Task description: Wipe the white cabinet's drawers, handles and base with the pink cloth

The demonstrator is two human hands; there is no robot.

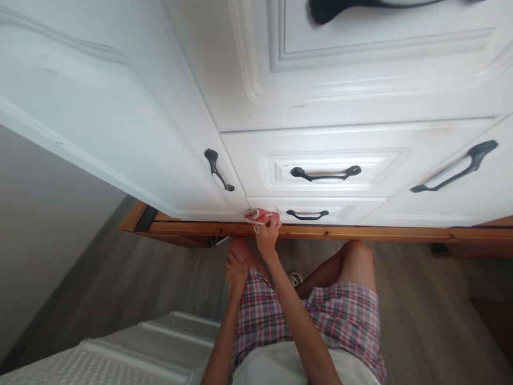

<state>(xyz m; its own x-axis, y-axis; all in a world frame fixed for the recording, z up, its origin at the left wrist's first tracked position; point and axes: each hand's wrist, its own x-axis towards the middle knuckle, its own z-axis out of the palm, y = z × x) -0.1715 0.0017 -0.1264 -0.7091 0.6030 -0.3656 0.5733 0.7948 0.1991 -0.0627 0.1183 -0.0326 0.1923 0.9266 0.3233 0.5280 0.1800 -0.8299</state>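
My right hand (268, 236) is closed on a red and white cloth (262, 216), bunched against the lower left corner of the bottom white drawer (340, 209). The black handle (308, 216) of that drawer is just right of the cloth. Fingers spread, my left hand (237, 267) lies on my left knee and holds nothing. Above the cloth is a wider drawer (268, 171) with its own black handle (325, 174). To the left, a tall white door (176, 155) carries an upright black handle (218, 170).
A wooden ledge (304, 231) runs along the cabinet's lower edge. Another white door (452, 198) with a black handle (457, 168) stands at the right. A white ridged object (132, 347) is at the lower left, over a grey wood-look floor (417, 321).
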